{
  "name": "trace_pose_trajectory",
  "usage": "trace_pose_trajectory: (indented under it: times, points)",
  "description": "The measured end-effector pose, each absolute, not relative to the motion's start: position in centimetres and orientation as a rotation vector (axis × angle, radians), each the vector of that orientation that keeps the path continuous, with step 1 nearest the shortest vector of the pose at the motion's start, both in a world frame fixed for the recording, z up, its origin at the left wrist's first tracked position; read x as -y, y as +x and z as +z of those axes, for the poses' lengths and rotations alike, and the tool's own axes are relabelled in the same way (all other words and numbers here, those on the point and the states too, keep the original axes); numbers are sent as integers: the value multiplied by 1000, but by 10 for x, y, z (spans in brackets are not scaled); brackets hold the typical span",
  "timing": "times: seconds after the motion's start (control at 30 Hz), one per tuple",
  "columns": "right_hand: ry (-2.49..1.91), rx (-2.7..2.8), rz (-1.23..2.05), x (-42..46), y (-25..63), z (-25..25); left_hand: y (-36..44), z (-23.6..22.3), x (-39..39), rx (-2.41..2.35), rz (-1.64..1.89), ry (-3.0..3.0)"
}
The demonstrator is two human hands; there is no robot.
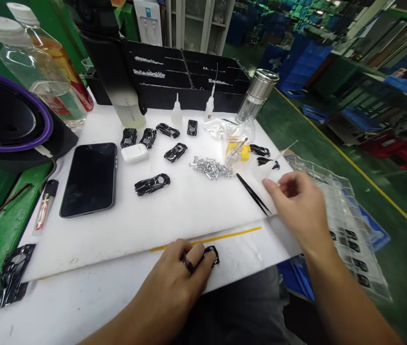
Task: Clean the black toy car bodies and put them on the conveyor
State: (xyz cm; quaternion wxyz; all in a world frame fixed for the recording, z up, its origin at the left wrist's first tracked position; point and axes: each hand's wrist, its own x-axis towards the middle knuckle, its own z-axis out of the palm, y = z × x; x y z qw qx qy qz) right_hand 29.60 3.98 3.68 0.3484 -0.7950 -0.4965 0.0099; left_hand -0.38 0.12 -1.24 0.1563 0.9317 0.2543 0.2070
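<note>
At the front edge of the white table, my left hand (185,270) has its fingers closed on a small glossy black toy car body (215,256), mostly covered by the fingertips. My right hand (296,203) is raised over the right side of the white foam board (117,239), its thumb and fingers curled together. Whether anything small is pinched there is hard to see. Black tweezers (252,193) lie just left of it. Beyond them is a heap of small silvery parts (211,168). Several black car bodies, one of them nearest (152,184), are spread over the board.
A phone (88,179), a white earbud case (134,153) and a lighter (46,206) are at left. Dropper bottles (176,112), a flask (257,96) and a black compartment box (160,96) stand at the back. A clear tray (332,201) with black parts sits lower right.
</note>
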Motion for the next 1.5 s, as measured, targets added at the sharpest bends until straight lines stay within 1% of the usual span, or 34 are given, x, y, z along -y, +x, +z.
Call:
trace_pose_trajectory:
  times: [0.1,0.2,0.27,0.37,0.43,0.5,0.67,0.8,0.9,1.0,1.07,1.23,1.5]
  points:
    - [-2158,1584,235,-34,289,39,-4,-11,-1,-737,572,2671]
    - [-2117,1594,317,-30,282,46,-5,-9,-1,-723,554,2671]
    - [-1968,1470,476,-23,275,52,-5,-8,-1,-722,541,2662]
    - [-1602,1265,773,-9,259,57,-5,-7,-2,-721,510,2643]
    - [-1471,1223,861,2,248,54,-5,-7,-2,-706,499,2644]
    - [-1482,1288,840,12,241,46,-5,-7,-3,-688,508,2648]
    - [-1514,1538,640,29,237,27,-6,-6,-3,-661,566,2634]
    - [-1480,1771,523,32,234,30,-5,-4,-3,-646,576,2639]
    - [-1586,1829,487,30,232,35,-6,-2,-4,-639,589,2638]
    - [-1712,1830,491,31,235,40,-6,-1,-6,-626,591,2634]
    - [-1748,1728,529,33,237,44,-6,0,-6,-614,590,2642]
    - [-1616,1390,774,40,228,39,-6,2,-7,-600,568,2653]
    - [-1550,1485,743,44,208,13,-5,10,-8,-625,569,2593]
